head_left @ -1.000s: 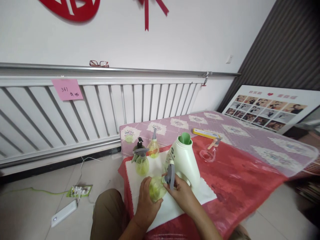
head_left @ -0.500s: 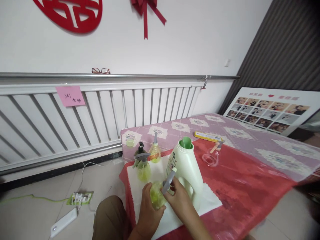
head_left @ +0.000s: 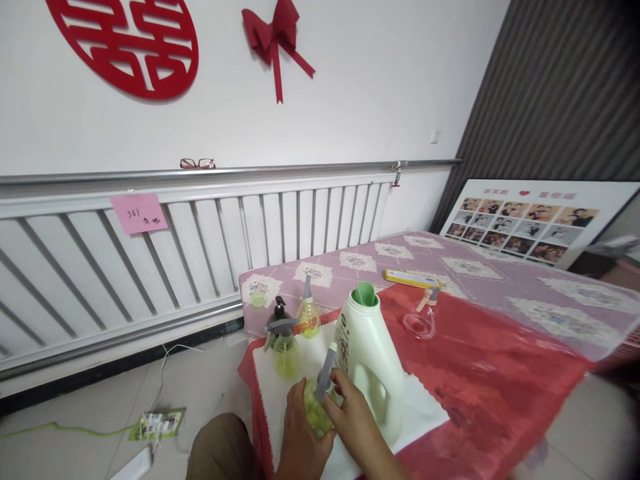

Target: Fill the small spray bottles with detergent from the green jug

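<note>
My left hand [head_left: 303, 427] is wrapped round the body of a clear spray bottle [head_left: 316, 412] with yellow-green liquid in it. On its grey spray head [head_left: 326, 373], my right hand [head_left: 354, 408] closes its fingers. Just right of it stands a big pale green jug [head_left: 374, 353] with a green funnel-like piece [head_left: 365, 293] in its mouth. Beyond my left hand are another spray bottle [head_left: 286, 357] with green liquid, a dark pump bottle [head_left: 279, 313] and a clear bottle [head_left: 308, 317] with a grey top. All of these stand on or beside a white cloth [head_left: 420, 413].
Red sheeting [head_left: 480, 373] covers part of the purple patterned table cover [head_left: 470, 267]. A clear spray bottle [head_left: 419, 324] lies there, near a yellow-edged box [head_left: 413, 277]. A radiator [head_left: 280, 227] runs behind. A power strip [head_left: 157, 424] and cables lie on the floor.
The view has tilted up a little, so things sit lower in it. The spray head in my right hand stands more upright. Both hands keep their hold.
</note>
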A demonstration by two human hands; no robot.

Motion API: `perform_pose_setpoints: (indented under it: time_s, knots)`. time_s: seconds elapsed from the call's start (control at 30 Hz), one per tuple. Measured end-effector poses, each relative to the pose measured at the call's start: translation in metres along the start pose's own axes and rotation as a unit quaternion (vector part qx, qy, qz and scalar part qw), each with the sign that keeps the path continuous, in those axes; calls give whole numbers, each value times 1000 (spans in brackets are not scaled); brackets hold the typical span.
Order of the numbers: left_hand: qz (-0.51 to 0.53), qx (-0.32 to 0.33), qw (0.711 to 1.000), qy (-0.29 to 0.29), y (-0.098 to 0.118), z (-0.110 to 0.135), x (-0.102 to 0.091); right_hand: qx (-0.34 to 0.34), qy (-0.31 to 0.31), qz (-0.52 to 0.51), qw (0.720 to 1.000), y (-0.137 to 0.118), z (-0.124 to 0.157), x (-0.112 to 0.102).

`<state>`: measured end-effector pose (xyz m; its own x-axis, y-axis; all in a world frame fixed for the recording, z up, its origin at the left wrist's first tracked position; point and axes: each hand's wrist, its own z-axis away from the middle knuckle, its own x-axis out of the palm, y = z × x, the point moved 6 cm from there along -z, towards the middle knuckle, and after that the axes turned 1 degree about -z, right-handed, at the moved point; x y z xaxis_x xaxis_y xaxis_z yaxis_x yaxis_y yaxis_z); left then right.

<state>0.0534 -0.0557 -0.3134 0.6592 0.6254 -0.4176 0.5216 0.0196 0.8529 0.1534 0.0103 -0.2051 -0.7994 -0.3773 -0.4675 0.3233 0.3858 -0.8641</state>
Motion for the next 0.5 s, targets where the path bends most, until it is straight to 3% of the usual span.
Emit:
perform_pose_setpoints:
  time_s: [0.2, 0.4, 0.5]
  knots:
    - [-20, 12, 1000, 6, -3, 0, 4, -40, -17, 11, 999, -7, -1, 3]
    - [-36, 21, 998, 41, -5, 0, 5, -20, 23, 19, 999, 5, -4, 5]
    - [-29, 10, 1000, 1, -7, -7, 5, -12, 32, 24, 999, 11, -8, 10]
